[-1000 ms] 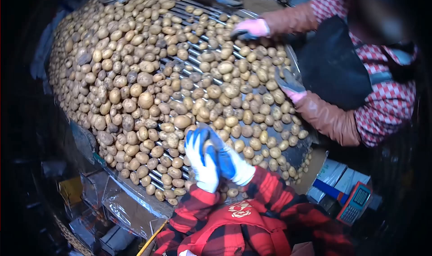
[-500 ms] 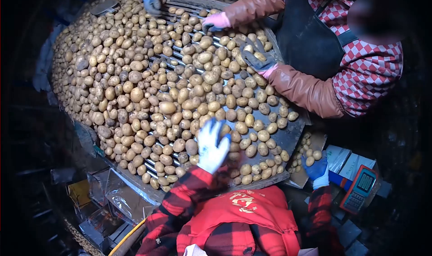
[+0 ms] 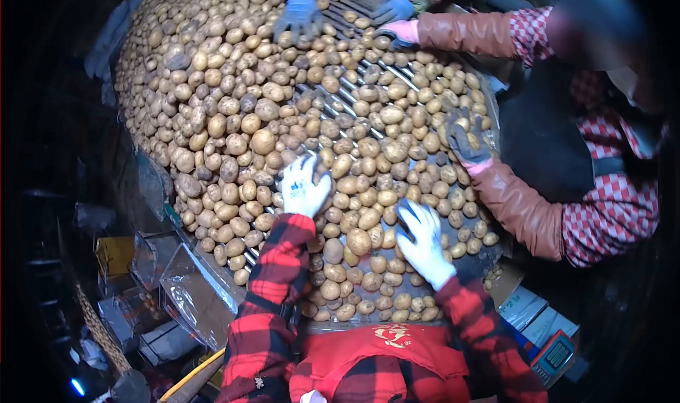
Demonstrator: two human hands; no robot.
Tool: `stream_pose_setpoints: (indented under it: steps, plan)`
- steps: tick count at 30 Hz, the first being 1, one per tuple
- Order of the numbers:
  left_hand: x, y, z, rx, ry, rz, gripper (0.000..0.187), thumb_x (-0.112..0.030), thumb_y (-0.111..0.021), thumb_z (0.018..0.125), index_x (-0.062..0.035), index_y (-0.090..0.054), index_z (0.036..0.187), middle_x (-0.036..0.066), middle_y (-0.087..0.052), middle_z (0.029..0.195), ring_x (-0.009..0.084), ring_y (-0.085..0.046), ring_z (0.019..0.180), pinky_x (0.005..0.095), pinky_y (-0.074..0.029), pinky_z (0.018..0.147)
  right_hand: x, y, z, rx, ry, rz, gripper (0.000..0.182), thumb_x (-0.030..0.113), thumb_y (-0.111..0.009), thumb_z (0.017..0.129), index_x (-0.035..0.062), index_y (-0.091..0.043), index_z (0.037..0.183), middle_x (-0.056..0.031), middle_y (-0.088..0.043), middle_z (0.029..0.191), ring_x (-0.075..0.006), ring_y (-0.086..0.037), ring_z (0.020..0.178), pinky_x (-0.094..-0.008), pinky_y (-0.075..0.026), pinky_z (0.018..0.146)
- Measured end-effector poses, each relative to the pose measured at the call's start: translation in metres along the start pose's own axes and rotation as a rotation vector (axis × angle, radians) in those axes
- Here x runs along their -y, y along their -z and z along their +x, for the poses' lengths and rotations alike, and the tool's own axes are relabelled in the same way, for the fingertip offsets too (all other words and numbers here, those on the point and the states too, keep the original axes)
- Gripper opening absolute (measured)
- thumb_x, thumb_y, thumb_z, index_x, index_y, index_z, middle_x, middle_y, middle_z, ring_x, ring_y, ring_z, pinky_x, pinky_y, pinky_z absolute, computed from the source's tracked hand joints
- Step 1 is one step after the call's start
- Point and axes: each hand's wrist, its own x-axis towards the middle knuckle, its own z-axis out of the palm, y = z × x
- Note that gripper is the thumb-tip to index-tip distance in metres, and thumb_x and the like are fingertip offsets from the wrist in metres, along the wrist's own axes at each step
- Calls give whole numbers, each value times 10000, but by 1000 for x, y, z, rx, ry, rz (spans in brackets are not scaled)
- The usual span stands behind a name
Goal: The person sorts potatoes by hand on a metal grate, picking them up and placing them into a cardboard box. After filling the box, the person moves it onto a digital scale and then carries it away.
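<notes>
brought the right hand (image 3: 425, 246) back since the earlier frame, from near the white boxes (image 3: 528, 311) at the right of the red apron (image 3: 386, 350) to above the potatoes (image 3: 359, 241) ahead of that apron. reaches the left hand (image 3: 304, 185) farther out, ahead-left of the apron, fingers slightly spread and thumb out, against more potatoes. holds the right fingers loosely bent, thumb apart, ahead-right of the apron. cannot tell of any grip under either palm. shows potatoes heaped over the bench (image 3: 418, 287) and metal rollers (image 3: 338, 98) beyond the apron.
</notes>
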Motion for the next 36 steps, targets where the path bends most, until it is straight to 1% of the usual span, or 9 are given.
stream_pose_setpoints:
  steps: [5, 9, 20, 25, 27, 28, 33, 34, 36]
  plan:
    - [-19, 10, -37, 70, -15, -119, 355, -252, -735, 801, -110, -683, 1122, 140, -651, 1146, 364, -573, 1146, 481, -430, 1023, 17, -52, 174, -19, 332, -84, 485, 227, -660, 839, 115, -605, 1308, -158, -553, 1359, -366, -491, 1267, -548, -311, 1129]
    - [-29, 9, -60, 11, -8, -100, 354, -236, -768, 800, -115, -690, 1123, 115, -659, 1167, 383, -550, 1222, 501, -422, 1044, 9, -105, 222, 124, 128, -478, 567, 429, -583, 917, 184, -524, 1424, -136, -450, 1505, -357, -380, 1397, -653, -232, 1136]
    - [-36, 31, -101, 71, 17, -158, 470, -212, -772, 797, -95, -650, 1236, 142, -620, 1249, 419, -507, 1288, 524, -418, 1060, 37, -58, 119, 323, 298, -95, 549, 336, -675, 844, 137, -592, 1349, -175, -505, 1436, -383, -426, 1359, -574, -255, 1180]
    - [-36, 36, -112, 44, 17, -246, 490, -226, -784, 803, -83, -640, 1248, 158, -618, 1235, 394, -528, 1267, 506, -424, 1045, -19, -36, 210, -296, 254, -283, 584, 302, -681, 826, 137, -560, 1373, -171, -538, 1360, -344, -490, 1267, -538, -342, 1075]
    - [-38, 40, -114, 62, 22, -246, 482, -216, -785, 803, -84, -644, 1245, 163, -614, 1243, 394, -531, 1257, 512, -416, 1050, -50, -55, 235, 6, -22, -338, 616, 319, -651, 864, 116, -517, 1430, -222, -488, 1444, -408, -452, 1329, -557, -313, 1118]
    - [-41, 43, -115, 67, 54, -263, 474, -216, -786, 804, -82, -649, 1237, 171, -612, 1249, 397, -532, 1252, 512, -416, 1049, -44, -66, 225, -163, 30, -456, 632, 385, -635, 860, 149, -505, 1432, -183, -513, 1390, -350, -445, 1303, -521, -346, 1062]
    - [-40, 46, -116, 101, 123, -330, 427, -227, -800, 798, -75, -665, 1175, 203, -635, 1191, 404, -554, 1186, 515, -430, 1018, 9, -43, 177, 319, 62, -436, 496, 399, -634, 873, 157, -634, 1306, -175, -530, 1372, -364, -438, 1313, -515, -344, 1077]
    - [-41, 46, -116, 97, 124, -331, 427, -227, -800, 798, -75, -665, 1175, 203, -635, 1191, 404, -554, 1186, 515, -430, 1018, 10, -45, 161, 112, 168, -372, 414, 403, -638, 878, 146, -689, 1198, -157, -523, 1399, -364, -423, 1342, -517, -341, 1092]
    - [-40, 50, -118, 156, 18, -194, 296, -196, -750, 827, -75, -685, 1090, 162, -653, 1152, 396, -557, 1177, 519, -427, 1016, 0, -35, 146, 113, 253, -248, 362, 316, -674, 846, 132, -678, 1158, -144, -551, 1368, -369, -464, 1311, -543, -350, 1089]
